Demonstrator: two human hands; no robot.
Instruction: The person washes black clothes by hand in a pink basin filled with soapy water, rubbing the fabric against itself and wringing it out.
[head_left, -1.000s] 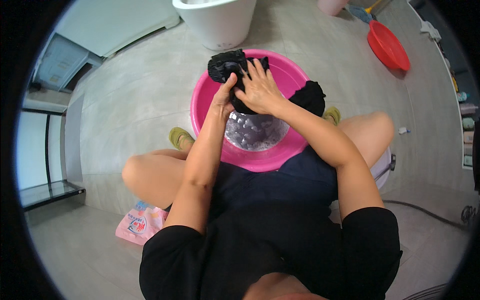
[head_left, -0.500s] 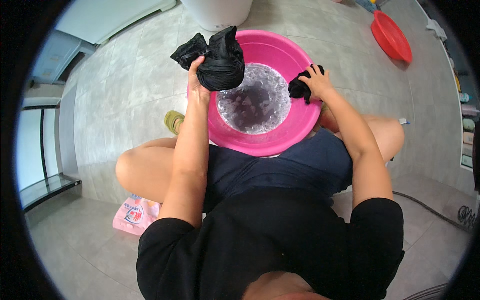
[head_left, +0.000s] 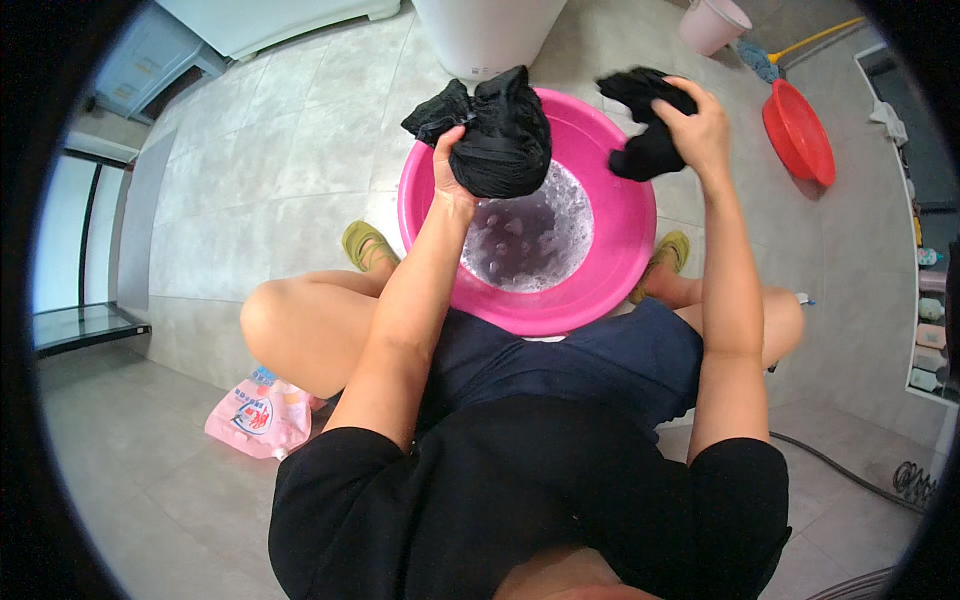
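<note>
A pink basin (head_left: 600,290) with soapy water stands on the floor between my knees. My left hand (head_left: 452,165) grips a bunched wet black garment (head_left: 495,130) above the basin's far left rim. My right hand (head_left: 695,125) holds a second, smaller black cloth (head_left: 645,120) above the far right rim. Both hands are raised clear of the water and held apart.
A white bucket (head_left: 490,30) stands just behind the basin. A red basin (head_left: 798,132), a small pink bucket (head_left: 712,22) and a mop lie at the back right. A pink detergent pouch (head_left: 258,415) lies by my left thigh. A hose (head_left: 850,470) runs along the right floor.
Both hands were together on one black bundle over the basin. They have drawn apart, the left lifting the big garment, the right rising from the rim with the smaller cloth.
</note>
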